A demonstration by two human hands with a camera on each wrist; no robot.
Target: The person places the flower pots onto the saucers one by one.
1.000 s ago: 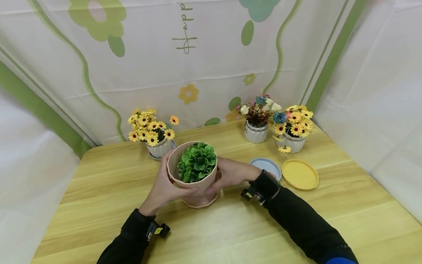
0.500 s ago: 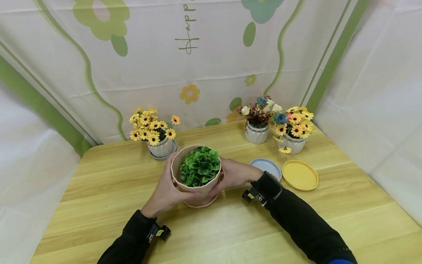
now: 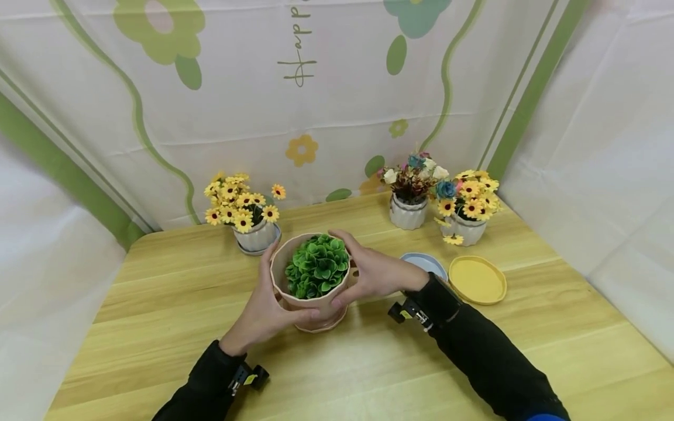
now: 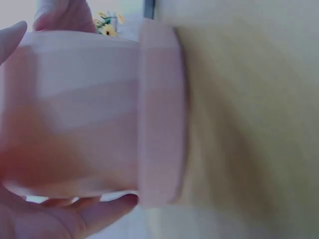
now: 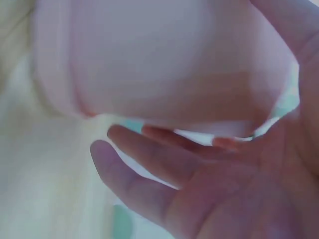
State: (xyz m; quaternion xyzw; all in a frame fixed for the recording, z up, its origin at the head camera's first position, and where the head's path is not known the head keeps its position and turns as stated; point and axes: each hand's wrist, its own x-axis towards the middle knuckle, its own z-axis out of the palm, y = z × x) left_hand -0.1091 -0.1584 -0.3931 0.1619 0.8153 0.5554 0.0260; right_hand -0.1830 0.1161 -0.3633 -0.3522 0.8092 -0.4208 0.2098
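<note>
Over on the table [image 3: 174, 298], the pot [image 4: 75, 109] stands in its saucer [image 4: 162, 119] around a plant [image 3: 317, 266], the left hand [image 3: 262, 310] gripping one side, the right hand [image 3: 376, 273] loosely curled about the other, lower fingers [image 5: 119, 174] standing off, seemingly to keep it steady.

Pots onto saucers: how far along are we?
Looks done: the left daisy pot sits on a grey-blue saucer. In hand: the pink pot, between left hand and right hand, apparently seated on the pink saucer. Probably remaining: the rose pot and right daisy pot show no saucers beneath; the yellow saucer and visible part of the blue saucer bear no pot.
</note>
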